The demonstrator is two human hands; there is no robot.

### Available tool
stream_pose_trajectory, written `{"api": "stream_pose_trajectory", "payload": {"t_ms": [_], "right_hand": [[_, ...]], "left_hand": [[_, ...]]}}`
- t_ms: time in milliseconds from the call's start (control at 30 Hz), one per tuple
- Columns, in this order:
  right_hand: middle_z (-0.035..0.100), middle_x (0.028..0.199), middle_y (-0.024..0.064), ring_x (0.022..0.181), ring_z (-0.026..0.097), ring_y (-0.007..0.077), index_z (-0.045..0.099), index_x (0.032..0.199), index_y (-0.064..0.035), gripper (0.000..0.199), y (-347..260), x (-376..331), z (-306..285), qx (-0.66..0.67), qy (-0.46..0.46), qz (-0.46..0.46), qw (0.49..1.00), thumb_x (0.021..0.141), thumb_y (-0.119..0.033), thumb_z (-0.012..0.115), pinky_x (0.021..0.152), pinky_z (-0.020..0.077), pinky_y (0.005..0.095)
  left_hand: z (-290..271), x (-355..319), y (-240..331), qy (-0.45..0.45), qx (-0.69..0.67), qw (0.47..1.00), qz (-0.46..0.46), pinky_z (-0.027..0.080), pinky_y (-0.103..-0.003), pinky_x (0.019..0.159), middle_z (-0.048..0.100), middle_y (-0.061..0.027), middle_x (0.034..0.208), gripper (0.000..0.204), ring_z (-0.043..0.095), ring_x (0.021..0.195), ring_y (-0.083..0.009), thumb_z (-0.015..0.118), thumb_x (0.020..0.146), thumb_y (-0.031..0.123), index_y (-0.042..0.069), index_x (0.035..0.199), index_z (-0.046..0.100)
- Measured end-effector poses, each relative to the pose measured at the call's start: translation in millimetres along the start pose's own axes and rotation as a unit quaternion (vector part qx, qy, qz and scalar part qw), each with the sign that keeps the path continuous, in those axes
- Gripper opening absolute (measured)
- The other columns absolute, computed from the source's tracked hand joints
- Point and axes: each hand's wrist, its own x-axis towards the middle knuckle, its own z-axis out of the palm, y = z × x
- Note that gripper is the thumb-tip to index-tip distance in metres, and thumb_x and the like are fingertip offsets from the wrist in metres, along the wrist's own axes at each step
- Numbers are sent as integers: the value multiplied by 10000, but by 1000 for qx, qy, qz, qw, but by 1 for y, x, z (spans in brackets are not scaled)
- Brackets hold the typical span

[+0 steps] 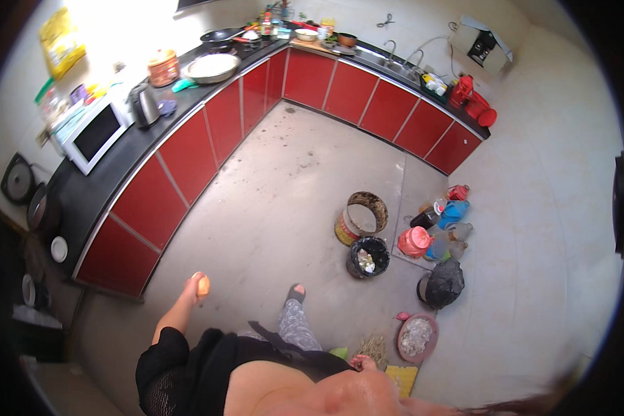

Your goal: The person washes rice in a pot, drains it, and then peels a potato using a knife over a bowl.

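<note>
My left hand [195, 283], held out over the floor at the left, is closed round a small, rounded, orange-tan thing [203, 286]; its exact kind is too small to make out. Low on the right hangs my right hand [361, 362], fingers loosely bent and apart, with nothing visible in it. Dry straw bristles [372, 349], like a broom's, show right behind that hand. Beside them are a green thing [339, 353], partly hidden by my body, and a yellow piece [403, 378] on the floor. My sandalled foot [296, 292] is stepping forward.
A black-lined bin [368, 258] with scraps stands ahead, touching a round open drum [362, 216]. Bottles and a red jug [414, 241], a black bag [444, 283] and a pink basin [417, 338] line the right wall. Red cabinets under a black counter [90, 188] carry a microwave [96, 132] and kettle [144, 105].
</note>
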Motion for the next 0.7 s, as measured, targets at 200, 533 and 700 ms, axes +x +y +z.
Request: {"api": "stream_pose_trajectory", "payload": {"t_ms": [200,533,700], "right_hand": [[599,721,106,631,568,210,597,808,-39,142,-178,62,55,-233,103,10,967,672,-4,576,565,454,332],[534,656,-23,518,509,128,516,728,-126,128,-561,212,213,81,-227,-97,966,799,-212,578,451,454,267],[557,922,12,799,563,161,485,1106,-76,337,-769,209,314,229,-281,-233,902,812,-208,584,774,487,362]], "left_hand": [[72,118,6,-20,-71,994,-81,488,-392,517,554,-77,772,372,569,651,-217,598,703,370,99,937,499],[151,151,29,55,-214,958,-181,472,-369,586,548,-86,664,354,547,614,-243,477,790,435,83,772,506],[241,253,140,-6,-133,986,-97,429,-335,517,455,-37,590,335,475,533,-167,447,828,420,104,717,464]]}}
